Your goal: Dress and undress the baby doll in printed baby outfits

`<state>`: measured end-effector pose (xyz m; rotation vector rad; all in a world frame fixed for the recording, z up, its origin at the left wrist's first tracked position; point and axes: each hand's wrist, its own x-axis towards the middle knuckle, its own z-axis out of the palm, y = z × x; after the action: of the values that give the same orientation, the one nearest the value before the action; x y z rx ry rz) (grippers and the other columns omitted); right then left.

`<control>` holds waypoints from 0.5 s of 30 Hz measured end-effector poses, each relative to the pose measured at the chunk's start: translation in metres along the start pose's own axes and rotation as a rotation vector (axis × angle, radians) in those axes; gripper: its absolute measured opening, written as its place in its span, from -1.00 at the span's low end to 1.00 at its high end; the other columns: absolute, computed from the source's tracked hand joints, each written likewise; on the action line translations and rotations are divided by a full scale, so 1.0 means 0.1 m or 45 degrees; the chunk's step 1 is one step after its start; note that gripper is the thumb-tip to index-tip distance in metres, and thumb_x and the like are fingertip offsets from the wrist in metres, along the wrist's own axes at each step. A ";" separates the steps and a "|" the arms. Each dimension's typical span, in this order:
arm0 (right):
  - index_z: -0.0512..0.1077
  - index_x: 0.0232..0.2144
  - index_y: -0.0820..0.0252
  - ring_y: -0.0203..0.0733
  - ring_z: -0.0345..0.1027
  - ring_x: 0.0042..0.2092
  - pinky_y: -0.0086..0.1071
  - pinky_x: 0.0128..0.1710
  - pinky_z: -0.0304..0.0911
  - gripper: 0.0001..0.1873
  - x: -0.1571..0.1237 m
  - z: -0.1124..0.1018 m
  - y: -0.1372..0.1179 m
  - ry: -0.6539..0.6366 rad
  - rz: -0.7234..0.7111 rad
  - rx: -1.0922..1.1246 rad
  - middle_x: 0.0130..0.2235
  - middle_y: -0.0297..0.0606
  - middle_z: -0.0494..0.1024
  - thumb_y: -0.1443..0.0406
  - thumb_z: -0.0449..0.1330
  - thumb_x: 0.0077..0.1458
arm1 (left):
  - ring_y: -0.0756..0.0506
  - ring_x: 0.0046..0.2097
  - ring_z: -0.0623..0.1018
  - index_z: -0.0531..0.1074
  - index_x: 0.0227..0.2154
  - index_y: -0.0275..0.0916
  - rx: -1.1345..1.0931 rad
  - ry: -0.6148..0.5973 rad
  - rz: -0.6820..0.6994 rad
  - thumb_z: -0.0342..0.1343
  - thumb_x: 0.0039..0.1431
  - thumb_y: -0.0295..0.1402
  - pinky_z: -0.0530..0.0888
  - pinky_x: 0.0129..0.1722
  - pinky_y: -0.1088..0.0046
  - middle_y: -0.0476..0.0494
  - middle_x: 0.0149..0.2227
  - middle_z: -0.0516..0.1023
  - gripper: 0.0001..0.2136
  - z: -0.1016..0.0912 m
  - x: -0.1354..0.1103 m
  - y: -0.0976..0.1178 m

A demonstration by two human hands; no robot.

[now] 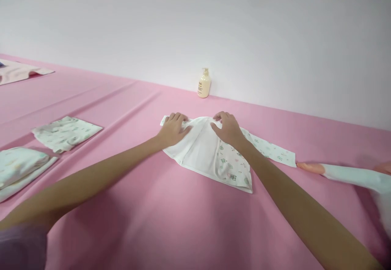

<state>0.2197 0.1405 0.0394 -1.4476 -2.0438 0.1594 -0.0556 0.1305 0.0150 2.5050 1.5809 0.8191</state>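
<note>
A small white baby shirt [198,143] with a print of little green and pink figures lies on the pink cloth in front of me. Part of it is turned over, so a plain white side faces up. My left hand [173,129] rests on its upper left edge, thumb apart from the fingers. On the upper right edge lies my right hand [228,128], its thumb and fingers also apart. One printed sleeve [275,150] stretches out to the right, and the end of the other peeks out beyond my left fingers.
Folded printed baby clothes [69,133] and another folded bundle [21,166] lie at left. A cream pump bottle [204,84] stands by the white wall. Pale pink fabric [23,72] is far left. At right, a white tube-like piece with a peach end [311,168] nearly meets the sleeve.
</note>
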 end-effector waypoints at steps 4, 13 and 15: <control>0.43 -0.14 0.08 -0.07 0.49 0.00 -0.25 0.03 0.33 -0.84 0.21 0.07 -0.38 -0.274 0.195 0.059 0.02 -0.21 0.66 0.14 0.20 0.37 | -0.36 0.05 0.50 0.39 -0.13 -0.15 0.093 -0.054 -0.187 0.08 0.36 0.09 0.38 0.15 -0.02 -0.28 -0.01 0.57 -0.61 -0.25 -0.59 -0.17; 0.60 -0.18 0.23 0.21 0.56 0.11 -0.17 0.05 0.37 -0.33 0.69 0.42 -0.63 -0.579 0.511 -0.176 -0.06 0.09 0.70 -0.24 0.09 0.38 | -0.23 -0.20 0.55 0.20 -0.53 -0.15 -0.172 -0.448 -0.429 0.16 0.24 0.04 0.41 -0.16 0.24 -0.10 -0.37 0.51 -0.56 -0.62 -0.53 -0.13; 0.61 -0.10 0.28 0.26 0.55 0.14 -0.15 0.06 0.38 -0.23 0.73 0.48 -0.64 -0.577 0.549 -0.231 -0.04 0.15 0.70 -0.31 0.08 0.33 | -0.15 -0.29 0.50 0.18 -0.50 -0.15 -0.391 -0.423 -0.434 0.12 0.28 0.00 0.38 -0.27 0.32 -0.05 -0.39 0.46 -0.59 -0.67 -0.51 0.05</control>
<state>0.1267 0.1916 0.0591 -2.1114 -2.0935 0.5332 -0.1000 0.0700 0.0530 1.9632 1.5640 0.5198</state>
